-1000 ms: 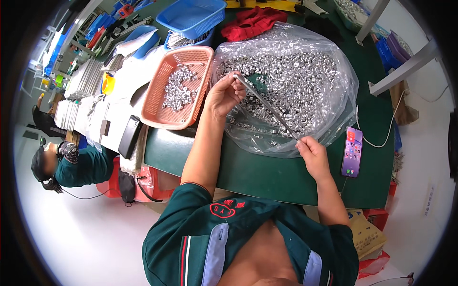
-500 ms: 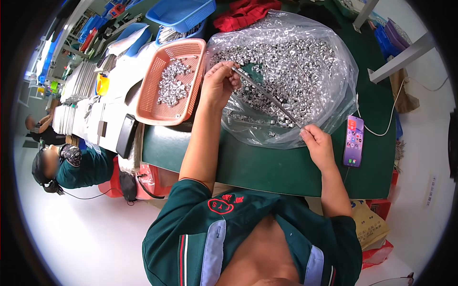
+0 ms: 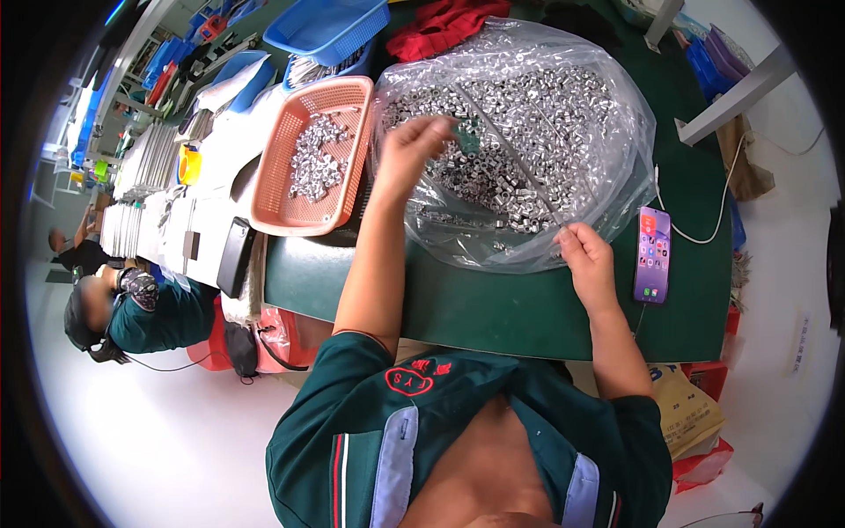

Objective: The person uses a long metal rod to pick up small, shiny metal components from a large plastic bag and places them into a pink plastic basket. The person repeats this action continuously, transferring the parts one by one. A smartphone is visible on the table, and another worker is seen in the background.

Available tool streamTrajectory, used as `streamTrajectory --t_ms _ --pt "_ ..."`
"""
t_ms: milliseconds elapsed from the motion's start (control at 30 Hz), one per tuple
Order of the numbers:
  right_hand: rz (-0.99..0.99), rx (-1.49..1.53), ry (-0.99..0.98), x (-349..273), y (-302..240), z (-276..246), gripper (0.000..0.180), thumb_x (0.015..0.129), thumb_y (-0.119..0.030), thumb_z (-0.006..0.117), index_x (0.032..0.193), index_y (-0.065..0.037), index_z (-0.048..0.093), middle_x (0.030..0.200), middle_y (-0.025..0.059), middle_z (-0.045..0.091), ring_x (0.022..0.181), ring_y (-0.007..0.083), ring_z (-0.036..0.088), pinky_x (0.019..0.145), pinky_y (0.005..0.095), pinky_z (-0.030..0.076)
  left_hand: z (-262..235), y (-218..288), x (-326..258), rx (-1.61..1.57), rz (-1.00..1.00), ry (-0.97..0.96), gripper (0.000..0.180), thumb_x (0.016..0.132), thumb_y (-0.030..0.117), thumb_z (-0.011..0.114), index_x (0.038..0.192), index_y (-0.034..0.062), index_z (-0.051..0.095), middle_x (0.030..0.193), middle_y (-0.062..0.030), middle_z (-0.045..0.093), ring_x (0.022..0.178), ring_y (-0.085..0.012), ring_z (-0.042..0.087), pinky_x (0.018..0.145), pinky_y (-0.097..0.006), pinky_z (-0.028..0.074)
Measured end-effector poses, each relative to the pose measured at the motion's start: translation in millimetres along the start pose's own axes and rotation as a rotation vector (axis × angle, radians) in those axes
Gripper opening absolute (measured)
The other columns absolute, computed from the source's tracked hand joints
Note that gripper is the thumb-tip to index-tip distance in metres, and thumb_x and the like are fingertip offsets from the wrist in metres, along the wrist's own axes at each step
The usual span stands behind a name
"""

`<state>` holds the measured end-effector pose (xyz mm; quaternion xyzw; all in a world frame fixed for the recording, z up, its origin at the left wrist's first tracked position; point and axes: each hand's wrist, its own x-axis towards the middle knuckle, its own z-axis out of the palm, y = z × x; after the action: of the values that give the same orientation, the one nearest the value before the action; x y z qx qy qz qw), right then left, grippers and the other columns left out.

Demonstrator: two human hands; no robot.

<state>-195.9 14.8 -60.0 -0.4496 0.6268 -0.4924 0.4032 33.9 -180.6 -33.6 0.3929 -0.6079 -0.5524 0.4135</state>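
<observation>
Left hand (image 3: 412, 151) pinching small metal sleeves above clear bag (image 3: 607, 167) of sleeves (image 3: 519, 114); right hand (image 3: 588, 258) gripping thin rod (image 3: 515, 158) at bag's near edge. Risk: sleeves dropping short of orange basket (image 3: 280, 189), rolling off green table (image 3: 493, 308).

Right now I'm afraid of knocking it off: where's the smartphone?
The lit smartphone lies on the green table's right side, just right of the right hand.

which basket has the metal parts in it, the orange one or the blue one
The orange basket, left of the clear bag, holds a small heap of metal parts. The blue basket behind it shows none.
</observation>
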Motion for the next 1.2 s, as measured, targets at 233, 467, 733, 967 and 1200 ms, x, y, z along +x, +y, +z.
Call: streamTrajectory --t_ms 233,467,733,967,1200 --pt "-0.011 0.005 -0.007 -1.5 -2.6 0.6 0.019 0.092 -0.017 0.057 0.084 0.000 0.059 0.060 -0.0048 0.044 0.059 0.0031 0.037 0.052 0.0219 0.032 -14.2 -40.8 12.5 0.869 0.261 0.242 0.014 0.077 0.013 0.065 0.087 0.0048 0.069 0.087 -0.0152 0.065 0.084 -0.0333 0.062 0.077 -0.040 0.048" --pt "-0.032 0.001 -0.004 -1.8 -0.7 3.7 0.019 0.092 -0.016 0.058 0.084 0.001 0.059 0.060 -0.0045 0.043 0.059 0.0033 0.037 0.052 0.0221 0.032 -11.0 -49.9 9.9 1.026 0.337 0.162 0.012 0.074 0.008 0.065 0.086 0.0042 0.066 0.087 -0.0137 0.062 0.084 -0.0330 0.060 0.075 -0.040 0.048" --pt "-0.008 -0.022 -0.020 -0.7 0.5 4.9 0.018 0.091 -0.015 0.058 0.084 0.001 0.059 0.060 -0.0036 0.045 0.059 0.0039 0.038 0.053 0.0225 0.034 -15.5 -55.1 6.0 1.073 0.348 0.187 0.012 0.077 0.007 0.064 0.088 0.0033 0.066 0.084 -0.0134 0.062 0.081 -0.0311 0.061 0.073 -0.040 0.048" --pt "-0.084 -0.115 0.010 -0.7 -4.8 4.8 0.018 0.090 -0.015 0.059 0.083 0.002 0.058 0.059 -0.0011 0.047 0.057 0.0049 0.040 0.052 0.0236 0.035 -26.6 -39.7 12.8 -0.728 -0.006 0.107 0.018 0.092 0.021 0.058 0.095 0.0034 0.060 0.073 -0.0025 0.058 0.062 -0.0129 0.051 0.057 -0.027 0.042" --pt "-0.136 -0.218 -0.036 -2.2 -3.0 6.2 0.016 0.089 -0.014 0.060 0.083 0.000 0.058 0.056 0.0019 0.046 0.053 0.0072 0.041 0.049 0.0254 0.035 -33.4 -37.4 8.4 -1.007 -0.024 -0.060 0.018 0.093 0.019 0.057 0.100 0.0026 0.059 0.074 -0.0047 0.058 0.063 -0.0133 0.051 0.060 -0.027 0.041"
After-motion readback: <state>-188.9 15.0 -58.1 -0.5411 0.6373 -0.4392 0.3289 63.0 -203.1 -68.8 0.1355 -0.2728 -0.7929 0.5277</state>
